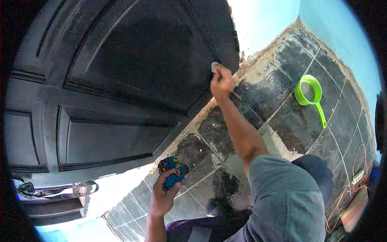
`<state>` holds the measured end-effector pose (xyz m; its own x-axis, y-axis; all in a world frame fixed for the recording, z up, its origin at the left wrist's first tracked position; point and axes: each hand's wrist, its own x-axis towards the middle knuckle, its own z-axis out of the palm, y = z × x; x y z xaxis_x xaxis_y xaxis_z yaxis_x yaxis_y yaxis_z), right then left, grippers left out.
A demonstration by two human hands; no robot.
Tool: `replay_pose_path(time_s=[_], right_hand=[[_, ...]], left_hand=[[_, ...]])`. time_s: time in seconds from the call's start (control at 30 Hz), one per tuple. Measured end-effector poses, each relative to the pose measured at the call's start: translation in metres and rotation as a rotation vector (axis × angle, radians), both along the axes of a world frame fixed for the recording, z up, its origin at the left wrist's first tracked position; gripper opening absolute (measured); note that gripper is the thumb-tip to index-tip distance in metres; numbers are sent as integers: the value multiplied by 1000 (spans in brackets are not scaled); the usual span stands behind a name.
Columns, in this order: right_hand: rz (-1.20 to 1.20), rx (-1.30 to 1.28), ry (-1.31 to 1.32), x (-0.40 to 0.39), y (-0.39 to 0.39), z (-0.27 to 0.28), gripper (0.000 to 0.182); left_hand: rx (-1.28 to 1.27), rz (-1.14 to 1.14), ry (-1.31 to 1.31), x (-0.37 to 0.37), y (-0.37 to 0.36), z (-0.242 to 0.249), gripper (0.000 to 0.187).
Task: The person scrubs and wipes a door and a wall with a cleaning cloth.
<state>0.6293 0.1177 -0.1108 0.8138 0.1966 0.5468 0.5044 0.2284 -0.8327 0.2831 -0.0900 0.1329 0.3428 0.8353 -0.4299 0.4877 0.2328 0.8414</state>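
My left hand point(163, 197) is closed around a bunched blue patterned cloth point(173, 166), held low beside the dark panelled door point(133, 60). Stretched forward, my right hand point(222, 84) pinches a small whitish piece point(214, 66) against the raised moulding near the door's edge. Most of that piece is hidden by my fingers, and I cannot tell what it is.
A bright green dipper point(301, 97) with pale liquid inside stands on the dark tiled floor point(282, 117) to the right. Beyond it runs a light blue wall point(342, 32). An orange cord with a power strip point(357, 177) lies at the far right.
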Motion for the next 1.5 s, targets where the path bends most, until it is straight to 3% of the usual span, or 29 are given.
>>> replay_pose_path(time_s=[0.07, 0.1, 0.17, 0.23, 0.33, 0.37, 0.43, 0.5, 0.6, 0.7, 0.83, 0.93, 1.07, 1.2, 1.27, 1.33, 1.4, 1.5], right_hand=[[14, 21, -84, 6, 5, 0, 16], [159, -6, 76, 9, 7, -28, 15], [106, -92, -62, 18, 8, -99, 13], [54, -98, -80, 21, 22, -127, 9], [107, -190, 242, 12, 12, -62, 17], [88, 58, 191, 4, 4, 0, 14], [33, 180, -68, 14, 17, 60, 10], [96, 282, -40, 13, 20, 131, 11], [23, 365, -276, 28, 31, 205, 15], [87, 281, -252, 31, 25, 186, 16], [72, 144, -49, 8, 9, 64, 13], [98, 122, 49, 8, 11, 92, 11], [73, 324, -178, 21, 25, 210, 12], [63, 245, -195, 22, 22, 206, 12], [70, 168, -106, 15, 19, 152, 14], [77, -71, 124, 10, 12, 104, 12], [78, -207, 310, 6, 11, 114, 10], [4, 162, 107, 6, 19, 186, 7]], left_hand=[[14, -21, -15, 2, -1, 2, 45], [43, -57, -1, 3, -1, 3, 45], [72, -79, 11, 3, 0, 3, 45], [88, -76, 12, 3, 1, 2, 45], [45, -40, 9, 3, -3, 5, 45], [24, -29, 5, 3, -3, 6, 45], [26, -36, -15, -1, -4, 1, 45], [54, -72, 40, -7, -3, -5, 44], [-15, -41, 7, 5, 2, -2, 44], [-41, -11, -8, 6, 7, -2, 43], [10, 14, 17, -5, 16, -20, 44], [133, -118, 74, 4, 14, -12, 44], [10, -81, -8, 6, 6, -10, 43], [39, -64, 7, 2, 10, -7, 41], [67, -30, -1, 5, 13, -4, 41], [62, 11, 23, 7, 11, -3, 40], [59, -51, 63, 4, 8, -6, 40], [58, -94, 47, 3, 5, -6, 40]])
